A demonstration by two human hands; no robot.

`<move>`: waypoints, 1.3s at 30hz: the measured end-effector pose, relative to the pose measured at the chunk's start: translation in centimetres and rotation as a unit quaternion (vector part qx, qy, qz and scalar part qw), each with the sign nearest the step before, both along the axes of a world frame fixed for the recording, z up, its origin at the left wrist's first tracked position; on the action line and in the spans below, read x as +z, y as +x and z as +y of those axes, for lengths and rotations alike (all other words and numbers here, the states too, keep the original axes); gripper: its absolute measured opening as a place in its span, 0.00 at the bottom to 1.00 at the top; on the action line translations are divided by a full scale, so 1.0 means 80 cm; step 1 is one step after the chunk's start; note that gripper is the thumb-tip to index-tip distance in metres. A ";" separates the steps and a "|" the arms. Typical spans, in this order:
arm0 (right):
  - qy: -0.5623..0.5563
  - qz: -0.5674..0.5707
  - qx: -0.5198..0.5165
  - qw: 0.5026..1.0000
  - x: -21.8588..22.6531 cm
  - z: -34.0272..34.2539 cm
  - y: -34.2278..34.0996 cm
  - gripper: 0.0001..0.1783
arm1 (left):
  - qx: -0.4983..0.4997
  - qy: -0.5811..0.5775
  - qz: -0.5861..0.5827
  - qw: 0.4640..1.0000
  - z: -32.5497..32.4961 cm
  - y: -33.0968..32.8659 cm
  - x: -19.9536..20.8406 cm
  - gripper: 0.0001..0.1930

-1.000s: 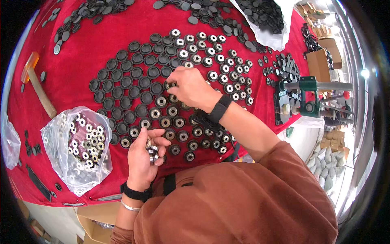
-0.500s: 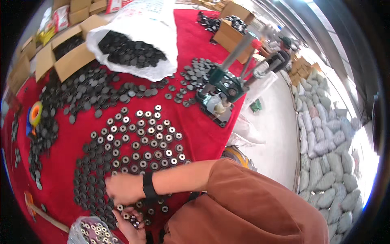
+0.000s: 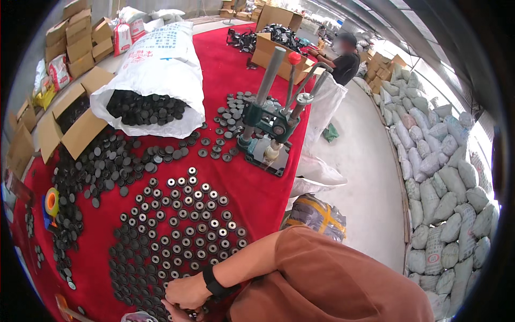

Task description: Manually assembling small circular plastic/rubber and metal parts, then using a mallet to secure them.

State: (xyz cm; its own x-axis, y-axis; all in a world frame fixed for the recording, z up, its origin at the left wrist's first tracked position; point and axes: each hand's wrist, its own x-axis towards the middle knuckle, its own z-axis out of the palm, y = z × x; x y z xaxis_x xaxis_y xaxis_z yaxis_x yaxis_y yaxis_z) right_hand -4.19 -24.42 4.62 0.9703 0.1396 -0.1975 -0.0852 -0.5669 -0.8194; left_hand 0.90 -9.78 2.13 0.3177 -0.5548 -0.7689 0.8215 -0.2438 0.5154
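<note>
red cloth (image 3: 257,206), black cups (image 3: 129,258)

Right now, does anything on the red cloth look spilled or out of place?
Possibly: loose black discs sprawl untidily beside the open carton and white sack, looking spilled compared with the grouped metal-centred parts by the right hand.

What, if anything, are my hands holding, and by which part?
Can't tell: the right hand and the left hand sit close together, hiding any grip.

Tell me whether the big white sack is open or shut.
Open: the white sack gapes at its near end, showing black discs inside.
</note>
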 end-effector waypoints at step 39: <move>-0.189 -0.280 -0.271 0.902 0.033 0.080 -0.128 0.11 | -0.122 -0.133 -0.017 0.983 0.035 -0.079 0.090 0.13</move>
